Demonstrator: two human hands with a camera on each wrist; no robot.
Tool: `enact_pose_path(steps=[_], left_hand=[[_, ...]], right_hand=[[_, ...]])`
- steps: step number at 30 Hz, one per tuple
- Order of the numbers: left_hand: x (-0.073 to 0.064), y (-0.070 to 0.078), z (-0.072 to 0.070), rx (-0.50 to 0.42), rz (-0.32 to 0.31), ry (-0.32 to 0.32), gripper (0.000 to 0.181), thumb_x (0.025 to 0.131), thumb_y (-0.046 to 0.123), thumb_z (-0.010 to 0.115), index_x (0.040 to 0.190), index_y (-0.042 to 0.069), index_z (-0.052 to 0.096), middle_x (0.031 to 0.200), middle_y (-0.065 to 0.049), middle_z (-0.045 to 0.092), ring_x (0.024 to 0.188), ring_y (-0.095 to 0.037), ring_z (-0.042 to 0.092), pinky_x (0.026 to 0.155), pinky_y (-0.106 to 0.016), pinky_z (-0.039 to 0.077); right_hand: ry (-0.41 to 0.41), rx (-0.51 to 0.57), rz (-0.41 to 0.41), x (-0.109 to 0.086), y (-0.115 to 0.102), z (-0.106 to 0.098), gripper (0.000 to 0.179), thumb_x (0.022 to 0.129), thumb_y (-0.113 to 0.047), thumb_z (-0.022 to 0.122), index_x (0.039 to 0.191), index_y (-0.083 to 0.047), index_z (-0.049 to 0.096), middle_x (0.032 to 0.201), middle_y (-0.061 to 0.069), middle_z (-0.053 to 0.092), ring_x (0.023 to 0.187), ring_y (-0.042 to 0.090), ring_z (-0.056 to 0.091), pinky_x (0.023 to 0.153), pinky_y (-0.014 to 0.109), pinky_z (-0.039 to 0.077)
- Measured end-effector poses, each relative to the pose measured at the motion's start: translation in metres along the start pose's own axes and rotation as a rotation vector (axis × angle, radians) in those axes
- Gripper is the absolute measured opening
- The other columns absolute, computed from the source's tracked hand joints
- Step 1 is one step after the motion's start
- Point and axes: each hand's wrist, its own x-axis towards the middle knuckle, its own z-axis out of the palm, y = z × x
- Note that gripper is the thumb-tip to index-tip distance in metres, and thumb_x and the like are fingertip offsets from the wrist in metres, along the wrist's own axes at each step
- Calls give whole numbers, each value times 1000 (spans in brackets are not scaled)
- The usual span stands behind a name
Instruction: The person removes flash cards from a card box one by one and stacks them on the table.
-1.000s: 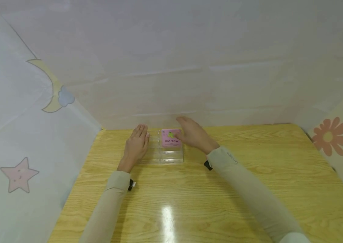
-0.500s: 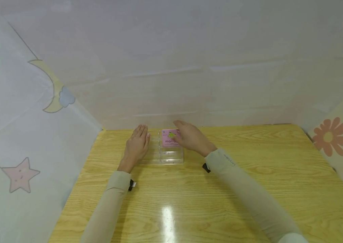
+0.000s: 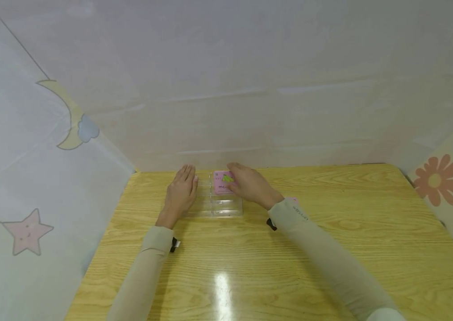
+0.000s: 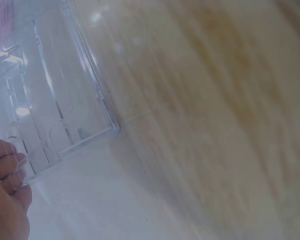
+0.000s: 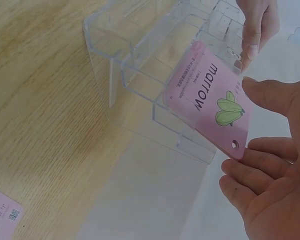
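Observation:
A clear plastic stepped display rack (image 3: pixel 227 208) stands at the table's far side. On its upper right step leans a pink flashcard (image 5: pixel 207 95) printed "marrow" with green vegetables. My left hand (image 3: pixel 181 189) holds the rack's left end; in the left wrist view its fingers (image 4: pixel 12 172) bend around the clear edge. My right hand (image 3: pixel 252 183) is at the card's right side and covers part of it in the head view. In the right wrist view the thumb (image 5: pixel 270 95) reaches the card's top edge, and loosely bent fingertips are at its punched corner.
Another pink card (image 5: pixel 4 212) lies on the wooden table (image 3: pixel 258 267), mostly hidden by my right sleeve in the head view. A pale fabric wall (image 3: pixel 250 111) rises right behind the rack. Printed fabric walls stand at both sides.
My right hand has moved a little left and nearer, covering more of the marrow card. A corner of the other card shows beside my sleeve. My left hand and the rack stay put.

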Motion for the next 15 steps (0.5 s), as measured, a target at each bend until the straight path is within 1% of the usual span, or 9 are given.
enact_pose_path(steps=[2, 6, 9, 15], left_hand=[[0, 0, 1, 2, -1, 2, 53, 115, 31, 35, 155, -2, 48, 159, -21, 52, 154, -36, 44, 128, -48, 38], [1, 1, 0, 1, 2, 2, 53, 115, 31, 36, 154, -2, 49, 159, -21, 53, 154, -36, 44, 128, -48, 38], [1, 0, 0, 5, 5, 7, 53, 115, 31, 36, 154, -3, 49, 158, -21, 53, 153, -36, 45, 128, -48, 38], [-1, -1, 1, -3, 12, 20, 52, 115, 30, 37, 153, -4, 50, 157, -22, 54, 153, -37, 46, 128, -48, 38]], right_hand=[[2, -7, -3, 0, 1, 1, 68, 101, -28, 72, 155, 4, 46, 159, 22, 51, 143, 37, 57, 123, 49, 46], [0, -18, -7, 0, 1, 2, 67, 101, -27, 72, 155, 4, 46, 159, 22, 51, 142, 36, 58, 122, 49, 47], [2, -20, -19, -1, 1, 3, 64, 101, -25, 71, 153, 4, 47, 158, 23, 53, 132, 34, 64, 115, 47, 54], [28, -39, -57, -1, 1, 6, 59, 100, -23, 73, 147, 5, 52, 150, 23, 59, 128, 34, 67, 107, 45, 59]])
